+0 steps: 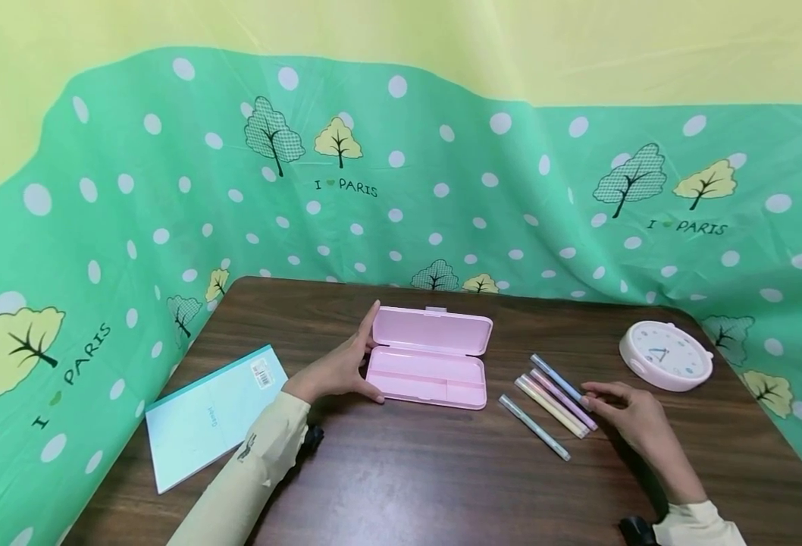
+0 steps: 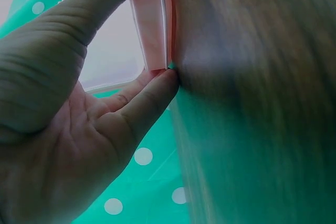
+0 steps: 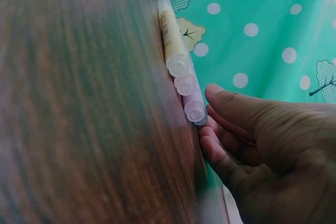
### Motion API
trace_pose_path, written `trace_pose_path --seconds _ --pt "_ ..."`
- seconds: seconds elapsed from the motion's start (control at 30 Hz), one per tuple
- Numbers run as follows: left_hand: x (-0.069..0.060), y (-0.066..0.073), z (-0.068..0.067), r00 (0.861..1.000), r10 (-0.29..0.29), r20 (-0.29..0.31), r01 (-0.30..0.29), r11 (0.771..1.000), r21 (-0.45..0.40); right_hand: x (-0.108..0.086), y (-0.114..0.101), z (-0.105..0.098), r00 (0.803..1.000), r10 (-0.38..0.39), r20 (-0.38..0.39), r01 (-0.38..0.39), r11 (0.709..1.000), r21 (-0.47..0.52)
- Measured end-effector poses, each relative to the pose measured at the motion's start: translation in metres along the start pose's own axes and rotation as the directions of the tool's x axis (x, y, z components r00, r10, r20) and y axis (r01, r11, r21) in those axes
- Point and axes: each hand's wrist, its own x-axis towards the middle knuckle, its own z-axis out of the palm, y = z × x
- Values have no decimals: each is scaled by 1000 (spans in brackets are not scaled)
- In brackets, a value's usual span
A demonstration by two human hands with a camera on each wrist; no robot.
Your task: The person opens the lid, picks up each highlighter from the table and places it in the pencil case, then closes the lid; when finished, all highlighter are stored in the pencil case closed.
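Observation:
An open pink pencil case (image 1: 428,375) lies on the table, its lid raised at the back and its divided tray bare. At its left end is my left hand (image 1: 336,370), thumb by the front corner and fingers against the side and lid; the left wrist view shows the fingers fairly straight. My right hand (image 1: 636,417) pinches the near end of a blue pen (image 1: 547,370), partly hidden in the right wrist view (image 3: 203,121). Beside it lie a purple pen (image 1: 565,396), a pink pen (image 1: 552,400) and a yellow pen (image 1: 549,409).
Left of them, a pale teal pen (image 1: 534,427) lies apart. A round pink clock (image 1: 667,356) stands at the back right. A light blue notebook (image 1: 203,417) lies at the left, partly under my left sleeve. A green patterned cloth (image 1: 442,212) hangs behind the brown table (image 1: 428,485).

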Motion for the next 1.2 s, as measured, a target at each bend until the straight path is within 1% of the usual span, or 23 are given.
trace_pose_path --seconds 0.2,0.3,0.33,0.43,0.53,0.57,0.67,0.7,0.8,0.9,0.97,1.03,1.2 --pt "1 0 0 1000 4 9 -4 1000 -14 -2 2 1 1000 6 4 -6 1000 -2" --pt "0 -1 0 1000 25 10 -25 999 -20 -2 1 2 1000 -10 -19 9 1000 -19" --pt "0 -1 0 999 37 4 -37 999 -4 -2 1 3 1000 -16 -26 15 1000 -23" --pt "0 -2 0 999 52 1 -52 999 -3 -1 0 5 998 -46 -52 44 998 -38" --pt "0 -2 0 999 37 6 -37 999 -8 0 -2 7 996 -70 -63 66 996 -55" --pt "-1 -2 -1 1000 30 10 -30 999 -27 0 -2 7 995 -74 -66 70 996 -63" --pt "-1 -2 -1 1000 24 11 -23 1000 -21 0 -2 8 994 -81 -78 75 994 -79" --pt "-1 -3 0 1000 30 4 -30 1000 -1 0 -2 9 993 -83 -83 77 994 -83" --pt "-2 -3 0 999 44 -3 -44 999 9 -1 -2 10 990 -98 -103 89 992 -87" --pt "-1 -2 0 999 35 -1 -35 999 -3 0 -2 10 986 -116 -119 105 990 -96" --pt "-1 -1 0 1000 17 5 -17 1000 -26 0 -2 11 985 -120 -126 108 989 -103" --pt "0 -1 0 1000 6 10 -5 1000 -27 -1 -3 12 983 -126 -136 113 988 -101" --pt "1 -1 0 1000 3 11 -3 1000 -19 1 -2 14 976 -130 -174 118 990 -82"
